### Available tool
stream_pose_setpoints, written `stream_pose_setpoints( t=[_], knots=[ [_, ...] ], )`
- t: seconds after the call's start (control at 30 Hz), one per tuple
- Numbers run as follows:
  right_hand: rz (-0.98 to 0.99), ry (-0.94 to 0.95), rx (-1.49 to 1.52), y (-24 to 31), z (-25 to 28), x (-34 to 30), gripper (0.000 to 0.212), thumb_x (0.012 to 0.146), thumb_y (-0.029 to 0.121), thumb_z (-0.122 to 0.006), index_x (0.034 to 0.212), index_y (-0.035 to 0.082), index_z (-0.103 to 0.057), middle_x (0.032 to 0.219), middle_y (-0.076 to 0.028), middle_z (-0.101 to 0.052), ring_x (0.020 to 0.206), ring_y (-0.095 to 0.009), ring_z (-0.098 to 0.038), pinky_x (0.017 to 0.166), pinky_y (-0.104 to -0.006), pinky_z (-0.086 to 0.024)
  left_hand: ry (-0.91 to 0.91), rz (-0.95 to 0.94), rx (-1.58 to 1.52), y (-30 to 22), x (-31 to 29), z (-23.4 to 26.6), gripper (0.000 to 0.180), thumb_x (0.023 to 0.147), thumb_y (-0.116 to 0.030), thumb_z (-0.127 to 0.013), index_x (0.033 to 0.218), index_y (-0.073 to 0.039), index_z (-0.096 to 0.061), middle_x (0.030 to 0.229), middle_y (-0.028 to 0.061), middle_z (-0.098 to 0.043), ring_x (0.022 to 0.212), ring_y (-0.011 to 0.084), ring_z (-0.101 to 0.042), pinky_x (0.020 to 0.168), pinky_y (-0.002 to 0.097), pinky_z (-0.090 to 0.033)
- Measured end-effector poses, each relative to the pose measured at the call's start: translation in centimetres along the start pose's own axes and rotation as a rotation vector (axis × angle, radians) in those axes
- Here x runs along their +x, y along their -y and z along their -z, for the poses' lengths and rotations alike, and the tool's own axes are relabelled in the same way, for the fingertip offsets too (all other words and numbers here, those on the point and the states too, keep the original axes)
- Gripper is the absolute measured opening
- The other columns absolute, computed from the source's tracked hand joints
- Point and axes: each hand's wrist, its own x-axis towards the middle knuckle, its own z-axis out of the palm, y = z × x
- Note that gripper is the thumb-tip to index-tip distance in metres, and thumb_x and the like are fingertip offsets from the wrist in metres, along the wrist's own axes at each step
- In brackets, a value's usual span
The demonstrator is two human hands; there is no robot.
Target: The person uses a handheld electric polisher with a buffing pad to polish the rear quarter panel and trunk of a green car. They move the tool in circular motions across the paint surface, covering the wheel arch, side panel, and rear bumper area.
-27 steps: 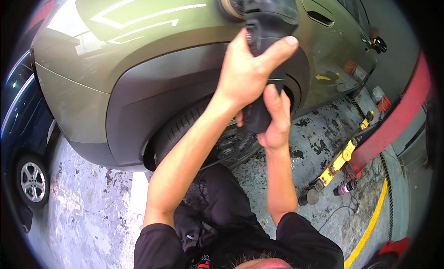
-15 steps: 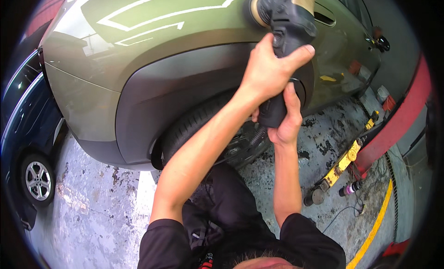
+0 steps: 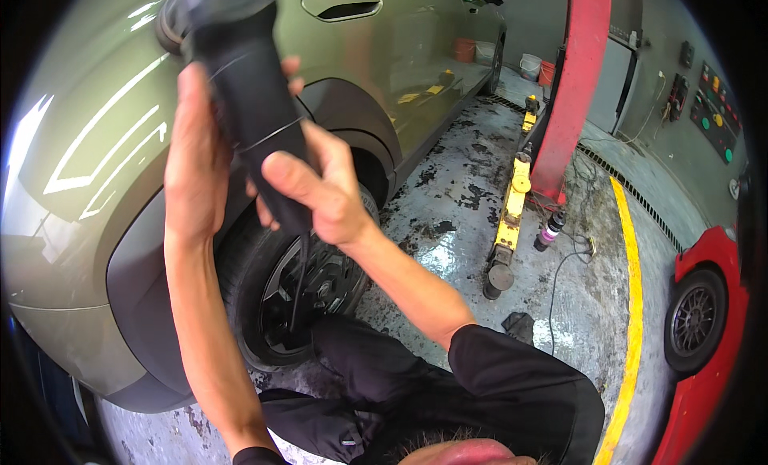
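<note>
A black polisher (image 3: 260,105) is held up in front of the green car's rear side panel (image 3: 88,193), above the wheel arch. Its round pad (image 3: 170,25) faces the panel at the top; blur hides whether they touch. My left hand (image 3: 196,157) is wrapped round the forward body, with its fingertips showing on the far side. Lower down, my right hand (image 3: 324,185) is closed round the rear handle, thumb across it. A cord (image 3: 300,285) hangs from the handle's end, in front of the car's wheel (image 3: 320,289).
A red lift post (image 3: 572,97) with a yellow arm (image 3: 514,197) stands on the right. Near it are a purple-and-black bottle (image 3: 550,231), a cable (image 3: 558,289) and a dark cloth (image 3: 518,327). Further right is a red car (image 3: 708,321). Buckets (image 3: 530,67) stand at the back.
My view has turned right, bringing in the red car and the wall. The polisher now leans left at its top and sits farther from the door handle. Both hands keep hold of it.
</note>
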Motion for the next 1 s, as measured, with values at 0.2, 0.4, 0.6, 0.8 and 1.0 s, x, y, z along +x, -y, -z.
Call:
stream_pose_setpoints(
  t=[0.2,0.4,0.6,0.8,1.0],
  knots=[
    [0.251,-0.057,-0.089,6.2,0.7,3.3,0.047,0.108,0.041,-0.078,0.12,-0.002,-0.064,0.089,-0.013,-0.074,0.062,-0.019,-0.072,0.054,-0.0317,-0.058,-0.097,-0.192,0.328,-1.1,0.0,-1.6,0.072,0.119,-0.055,-0.041,0.163,0.002,-0.05,0.158,0.0212,-0.061,0.139,0.0293,-0.065,0.12,0.0445,-0.046],
    [0.288,-0.145,-0.014,10.0,2.8,4.3,0.069,0.115,0.061,-0.052,0.116,-0.007,-0.066,0.092,-0.017,-0.073,0.066,-0.024,-0.074,0.056,-0.036,-0.06,-0.126,0.05,0.248,2.5,-7.0,0.4,0.048,0.113,-0.02,-0.068,0.152,0.005,-0.057,0.134,0.0154,-0.072,0.12,0.0213,-0.071,0.106,0.0364,-0.054],
    [0.332,-0.115,-0.069,10.0,5.0,4.5,0.062,0.113,0.059,-0.06,0.116,-0.003,-0.063,0.091,-0.019,-0.073,0.064,-0.026,-0.075,0.054,-0.0381,-0.062,0.038,0.307,0.262,4.1,-12.5,0.4,0.041,0.109,-0.019,-0.072,0.144,0.002,-0.064,0.116,0.0105,-0.079,0.101,0.0175,-0.076,0.089,0.0311,-0.055],
    [0.211,-0.103,-0.169,9.1,7.1,2.8,0.078,0.113,0.063,-0.056,0.157,-0.002,-0.047,0.103,-0.021,-0.07,0.072,-0.028,-0.075,0.058,-0.04,-0.063,0.018,0.432,0.217,5.5,-16.9,0.7,0.04,0.11,-0.019,-0.072,0.144,0.002,-0.065,0.116,0.0114,-0.079,0.103,0.0182,-0.076,0.091,0.0309,-0.055],
    [0.173,-0.171,-0.04,7.9,4.9,2.4,0.03,0.101,0.021,-0.082,0.111,-0.002,-0.065,0.09,-0.015,-0.072,0.064,-0.022,-0.073,0.052,-0.0362,-0.061,-0.09,0.717,0.173,9.7,-26.1,2.1,0.039,0.111,-0.017,-0.072,0.144,0.003,-0.063,0.116,0.0134,-0.08,0.102,0.0189,-0.077,0.094,0.0329,-0.059]
  ],
)
